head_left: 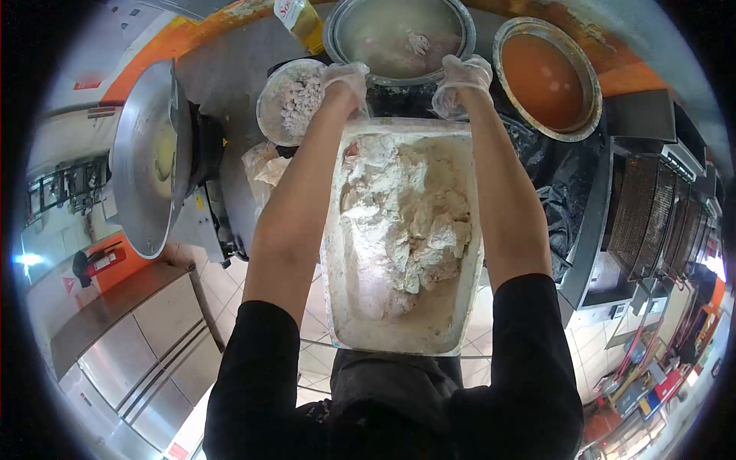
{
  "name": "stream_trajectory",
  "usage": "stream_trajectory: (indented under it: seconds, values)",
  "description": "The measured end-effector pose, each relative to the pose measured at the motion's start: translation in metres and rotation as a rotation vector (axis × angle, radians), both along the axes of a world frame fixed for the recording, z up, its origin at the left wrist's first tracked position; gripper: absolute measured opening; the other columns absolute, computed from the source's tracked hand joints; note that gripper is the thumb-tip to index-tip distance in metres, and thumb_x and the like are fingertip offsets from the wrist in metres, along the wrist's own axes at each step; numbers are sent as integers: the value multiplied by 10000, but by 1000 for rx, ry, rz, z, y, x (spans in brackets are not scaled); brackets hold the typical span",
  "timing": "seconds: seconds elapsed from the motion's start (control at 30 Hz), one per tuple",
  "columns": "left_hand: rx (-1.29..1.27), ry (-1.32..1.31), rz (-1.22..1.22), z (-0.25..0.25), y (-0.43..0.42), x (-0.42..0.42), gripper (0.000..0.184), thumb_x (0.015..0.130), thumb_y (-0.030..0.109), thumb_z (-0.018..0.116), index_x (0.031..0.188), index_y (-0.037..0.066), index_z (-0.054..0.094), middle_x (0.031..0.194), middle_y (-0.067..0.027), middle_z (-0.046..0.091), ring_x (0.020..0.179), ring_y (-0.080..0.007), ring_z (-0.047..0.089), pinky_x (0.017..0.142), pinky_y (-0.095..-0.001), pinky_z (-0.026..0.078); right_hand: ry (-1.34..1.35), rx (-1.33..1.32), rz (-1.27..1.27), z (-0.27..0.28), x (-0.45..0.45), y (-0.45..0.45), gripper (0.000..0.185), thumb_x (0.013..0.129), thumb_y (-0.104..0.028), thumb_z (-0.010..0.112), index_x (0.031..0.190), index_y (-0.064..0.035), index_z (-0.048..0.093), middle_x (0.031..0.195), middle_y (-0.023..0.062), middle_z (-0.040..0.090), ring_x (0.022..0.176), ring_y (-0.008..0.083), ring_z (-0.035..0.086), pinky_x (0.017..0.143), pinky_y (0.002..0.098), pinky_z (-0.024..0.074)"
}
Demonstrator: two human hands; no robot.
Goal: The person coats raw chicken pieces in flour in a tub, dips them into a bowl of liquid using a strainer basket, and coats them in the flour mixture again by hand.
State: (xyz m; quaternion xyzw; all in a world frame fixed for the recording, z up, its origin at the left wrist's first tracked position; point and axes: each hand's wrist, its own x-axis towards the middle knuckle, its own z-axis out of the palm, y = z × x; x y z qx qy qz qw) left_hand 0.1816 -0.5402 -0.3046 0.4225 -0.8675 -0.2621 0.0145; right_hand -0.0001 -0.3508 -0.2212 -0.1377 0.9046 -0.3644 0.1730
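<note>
Both my hands wear clear plastic gloves and reach past the tub to the near rim of a large metal bowl [331, 47] of cloudy liquid. My left hand [349, 83] is closed at the rim's left side, fingers partly hidden by the glove. My right hand [464, 83] is closed at the rim's right side, its fingertips hard to make out. A pale floury lump [418, 43] shows in the liquid. Below my forearms stands a white tub [399, 337] holding flour [368, 245] and flour-coated pieces [441, 241].
Left of the bowl is a smaller bowl [266, 115] of crumbly white lumps. A pot of orange liquid [548, 80] stands right. A yellow packet [301, 27], large tilted metal pan [138, 169], black plastic sheet [563, 188] and wire fryer baskets [636, 215] surround the area.
</note>
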Motion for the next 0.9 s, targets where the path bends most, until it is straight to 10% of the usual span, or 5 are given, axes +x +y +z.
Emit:
stream_trajectory:
  seconds: [0.33,0.4,0.6,0.8,0.9]
  values:
    - [-228,-335,-255,29,35,13,243,833,207,520,946,48,664,908,-104,666,778,-215,632,632,-353,483,-586,-731,-117,-32,-4,37,255,698,-198,727,760,-26,549,631,85,566,470,175,535,371,336,403]
    - [608,-30,471,119,68,15,294,850,269,524,919,14,652,818,-112,635,681,-198,581,580,-368,453,-225,-44,243,10,6,51,259,734,-239,696,747,-28,545,659,104,583,484,169,549,375,324,412]
    - [388,-167,-34,102,32,44,348,873,340,497,862,20,632,793,-166,612,691,-229,563,637,-412,459,270,302,500,5,3,70,365,731,-310,681,1015,-85,633,788,93,644,837,281,619,751,404,463]
    - [-272,73,-1,220,137,103,359,905,359,431,1043,36,504,941,-214,577,837,-385,594,757,-480,469,943,156,702,50,124,186,506,789,-268,606,1189,22,494,1161,202,536,1040,321,541,835,386,467]
    - [27,-23,-139,201,210,141,331,897,331,444,1081,57,469,1024,-244,538,944,-348,569,835,-451,454,424,412,1024,39,190,223,542,835,-202,499,1314,23,387,1275,224,454,1145,345,477,970,413,392]
